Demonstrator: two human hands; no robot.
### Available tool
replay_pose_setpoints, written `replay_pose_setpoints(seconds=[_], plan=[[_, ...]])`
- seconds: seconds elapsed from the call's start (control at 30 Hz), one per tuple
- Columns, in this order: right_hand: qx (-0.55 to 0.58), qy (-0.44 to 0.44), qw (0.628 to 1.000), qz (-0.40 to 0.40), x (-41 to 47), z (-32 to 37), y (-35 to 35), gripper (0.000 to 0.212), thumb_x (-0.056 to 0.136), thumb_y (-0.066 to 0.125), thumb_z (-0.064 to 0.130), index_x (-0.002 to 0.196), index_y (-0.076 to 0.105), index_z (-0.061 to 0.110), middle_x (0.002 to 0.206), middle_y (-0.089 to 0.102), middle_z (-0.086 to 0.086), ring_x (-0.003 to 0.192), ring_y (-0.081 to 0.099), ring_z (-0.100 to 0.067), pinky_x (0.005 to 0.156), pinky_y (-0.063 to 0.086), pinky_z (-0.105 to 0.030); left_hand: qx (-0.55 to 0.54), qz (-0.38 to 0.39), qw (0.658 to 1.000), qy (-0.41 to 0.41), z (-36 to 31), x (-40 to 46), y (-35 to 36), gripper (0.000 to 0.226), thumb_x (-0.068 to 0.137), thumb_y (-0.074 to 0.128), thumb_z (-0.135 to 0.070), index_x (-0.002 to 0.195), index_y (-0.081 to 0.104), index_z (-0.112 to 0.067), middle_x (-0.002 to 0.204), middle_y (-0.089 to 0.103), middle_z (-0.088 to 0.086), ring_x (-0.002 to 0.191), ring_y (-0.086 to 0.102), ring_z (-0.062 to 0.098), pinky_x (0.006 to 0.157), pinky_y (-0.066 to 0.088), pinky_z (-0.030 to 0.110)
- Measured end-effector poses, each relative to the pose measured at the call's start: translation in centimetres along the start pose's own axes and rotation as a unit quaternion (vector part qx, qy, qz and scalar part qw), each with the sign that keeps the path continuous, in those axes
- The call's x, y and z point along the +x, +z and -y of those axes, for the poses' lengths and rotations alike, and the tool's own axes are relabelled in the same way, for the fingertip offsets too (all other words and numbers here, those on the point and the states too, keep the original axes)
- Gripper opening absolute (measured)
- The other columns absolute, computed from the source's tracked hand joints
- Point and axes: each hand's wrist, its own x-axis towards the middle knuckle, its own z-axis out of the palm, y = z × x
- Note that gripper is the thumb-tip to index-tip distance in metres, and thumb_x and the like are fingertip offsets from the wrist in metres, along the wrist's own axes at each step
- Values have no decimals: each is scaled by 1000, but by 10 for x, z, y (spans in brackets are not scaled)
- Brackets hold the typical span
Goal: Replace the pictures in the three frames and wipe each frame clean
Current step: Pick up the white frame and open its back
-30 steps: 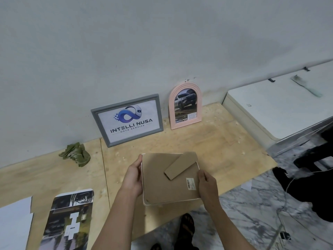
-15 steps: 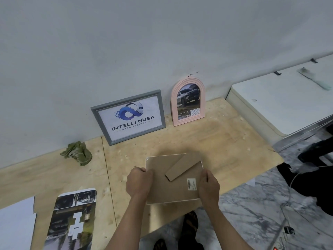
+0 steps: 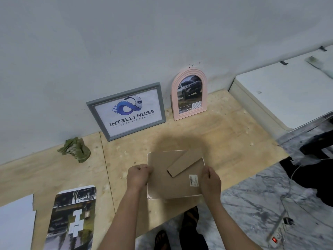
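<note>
So in the head view, lower middle, a white frame (image 3: 175, 177) lies face down on the plywood table (image 3: 225, 141). Left hand (image 3: 137, 176) curls around its left edge, right hand (image 3: 210, 179) pinches the right edge. Grey frame (image 3: 127, 110) and pink arched frame (image 3: 189, 93) lean on the wall behind.

One view only, from the head, looking forward and steeply down. Both forearms rise from the bottom edge, so the fingers (image 3: 142, 168) sit close below the lens, low of centre. Past the fingers the wooden tabletop (image 3: 225, 130) runs to the pale wall (image 3: 126, 42), which fills the upper half. Beneath the fingers, near the bottom edge, marble floor (image 3: 252, 195) and a sandalled foot (image 3: 191, 216) show.
</note>
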Motion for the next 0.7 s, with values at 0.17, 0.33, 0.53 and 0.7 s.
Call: replay_pose_setpoints(seconds=[0.17,0.33,0.53,0.7], plan=[[25,66,995,69,13,-12,1,40,102,36,33,69,48,14,72,51,-3,69,49,-20,63,36,-33,-90,123,986,-71,23,14,-24,10,89,67,-5,99,68,0,56,45,6,42,35,16,44,29,25],[-11,59,994,93,19,-23,10,37,102,36,32,76,53,14,80,57,-5,77,53,-22,68,39,-34,-127,125,979,-97,56,19,-37,18,93,66,-7,109,60,-9,51,40,-4,38,36,9,37,37,18],[-76,41,993,83,25,-23,8,36,104,33,27,74,49,15,72,52,-3,71,49,-21,62,35,-34,-147,54,981,-114,85,31,-56,38,86,74,-15,121,64,-4,61,51,5,46,44,15,41,31,25],[-90,13,995,52,24,-20,5,40,100,39,23,60,36,19,63,42,-1,66,42,-21,53,29,-30,-143,51,983,-107,89,26,-57,39,86,74,-17,120,64,-3,61,52,4,47,43,16,45,32,27]])
